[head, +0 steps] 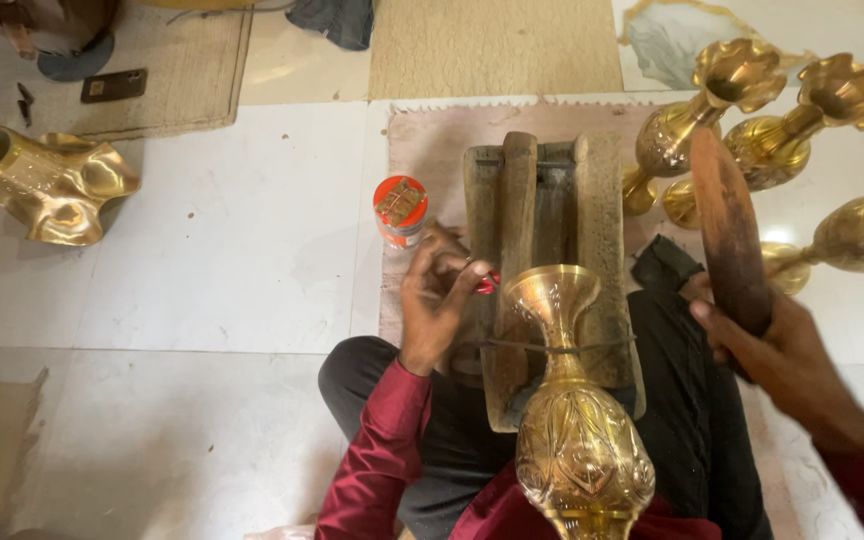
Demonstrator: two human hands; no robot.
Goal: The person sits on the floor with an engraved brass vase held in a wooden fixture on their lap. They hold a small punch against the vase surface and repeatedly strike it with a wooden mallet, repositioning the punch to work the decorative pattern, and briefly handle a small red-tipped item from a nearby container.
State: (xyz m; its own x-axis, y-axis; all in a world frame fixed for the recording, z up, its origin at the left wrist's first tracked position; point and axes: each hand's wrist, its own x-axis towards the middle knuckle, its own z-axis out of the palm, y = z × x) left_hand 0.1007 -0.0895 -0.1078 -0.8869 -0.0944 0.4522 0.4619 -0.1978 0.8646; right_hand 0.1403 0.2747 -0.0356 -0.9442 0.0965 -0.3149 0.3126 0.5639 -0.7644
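A brass vase [574, 420] with an engraved belly lies on a wooden block stand [542, 220], its flared mouth pointing away from me, a thin wire across its neck. My left hand [440, 295] pinches a small red-tipped tool beside the vase's neck. Raised to the right of the vase is a long brown wooden mallet [727, 225], gripped by my right hand [782, 355]. My legs in dark trousers lie under the stand.
A small orange-lidded jar [400, 208] stands left of the stand on a pinkish mat [432, 140]. Three brass vases [752, 120] lie at the right. A brass vessel [47, 185] rests on the white tiled floor at the left. Woven mats lie at the back.
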